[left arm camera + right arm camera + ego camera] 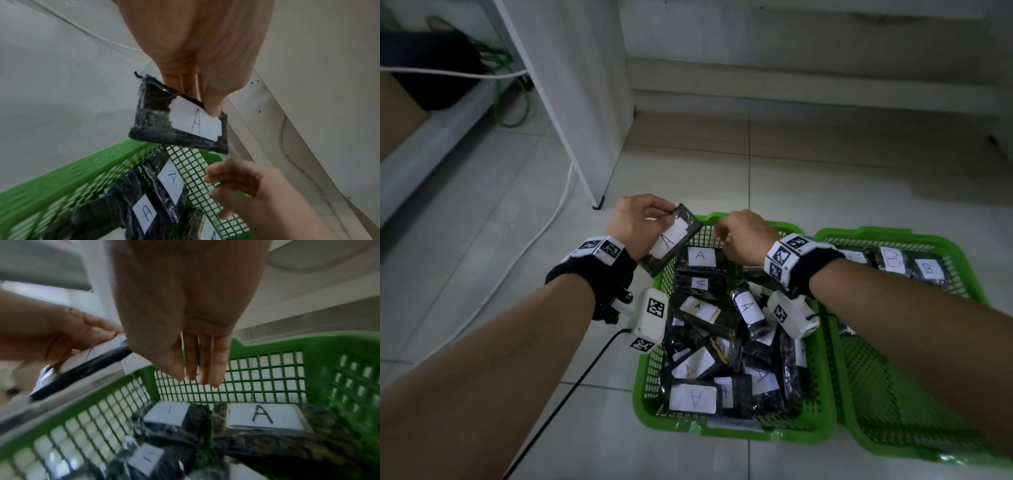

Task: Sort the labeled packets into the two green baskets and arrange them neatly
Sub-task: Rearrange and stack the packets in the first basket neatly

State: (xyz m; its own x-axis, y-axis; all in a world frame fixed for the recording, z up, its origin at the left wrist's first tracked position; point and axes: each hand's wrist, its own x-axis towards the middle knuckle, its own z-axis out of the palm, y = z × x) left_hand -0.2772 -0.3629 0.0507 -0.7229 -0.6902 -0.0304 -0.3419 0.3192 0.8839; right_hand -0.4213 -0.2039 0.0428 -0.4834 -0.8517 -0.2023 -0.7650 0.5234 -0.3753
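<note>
Forearms are filling the bottom of the head view, both wearing black wrist straps with white camera boxes, and the left hand [635,224] at about 11 o'clock is pinching the top edge of a dark packet marked A [671,241], holding it tilted over the far-left corner of the left green basket [650,401]. The right hand [744,238] at 12 o'clock is hanging over the far wall of that basket, holding nothing. This basket is carrying a loose jumble of A packets [700,359], while the right green basket [914,346] at 3 o'clock is showing 2 B packets [909,265] lined along its far side. Turning to the left wrist view, the thumb and fingers [213,104] are gripping the packet by its upper edge beside the white label, the packet is hanging clear above the rim, and the right hand is sitting at 5 o'clock with fingers loosely curled. From the right wrist view, the right fingers [202,369] are pointing straight down and relaxed in front of the mesh wall, apart from the packets, with 2 labelled packets lying flat side by side on the floor below at 6 o'clock. Sorting looks largely done, so the step in hand seems to be arranging the A side. Next, the held packet probably needs lowering flat, label up, into the far row, with the free right hand squaring it against its neighbours.
</note>
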